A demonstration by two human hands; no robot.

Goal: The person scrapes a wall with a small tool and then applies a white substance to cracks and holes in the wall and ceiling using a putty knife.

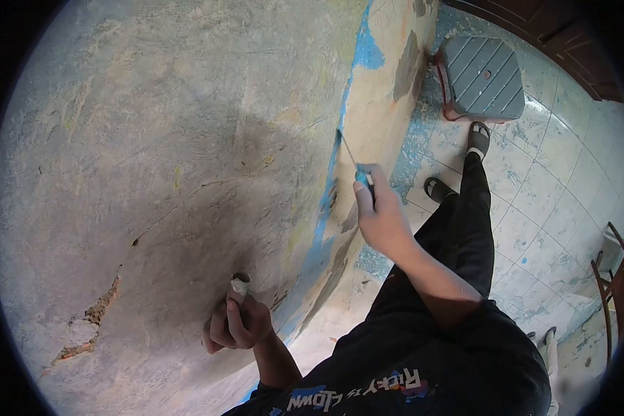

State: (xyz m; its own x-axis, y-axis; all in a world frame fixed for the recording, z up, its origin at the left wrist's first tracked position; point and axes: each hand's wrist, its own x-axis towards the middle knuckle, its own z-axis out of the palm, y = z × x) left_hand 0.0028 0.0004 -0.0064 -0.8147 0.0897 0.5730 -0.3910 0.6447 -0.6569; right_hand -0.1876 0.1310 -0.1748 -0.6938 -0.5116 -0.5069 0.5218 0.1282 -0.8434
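Observation:
My right hand (383,211) is closed round the blue handle of a scraper (349,151). Its thin metal blade, seen nearly edge-on, reaches up to a strip of blue paint (323,215) along the wall's corner. Lower left, my left hand (239,322) is closed, fingers curled, close against the grey wall (166,118). A small whitish piece (239,286) shows at its fingertips beside a dark spot; I cannot tell what it is. A larger blue patch (369,52) remains higher on the same corner.
A grey plastic stool (482,78) stands on the tiled floor (534,187), which is strewn with paint flakes. Broken plaster (93,319) marks the wall at lower left. A wooden chair (613,284) is at the right edge, and another person's foot (550,335) shows at lower right.

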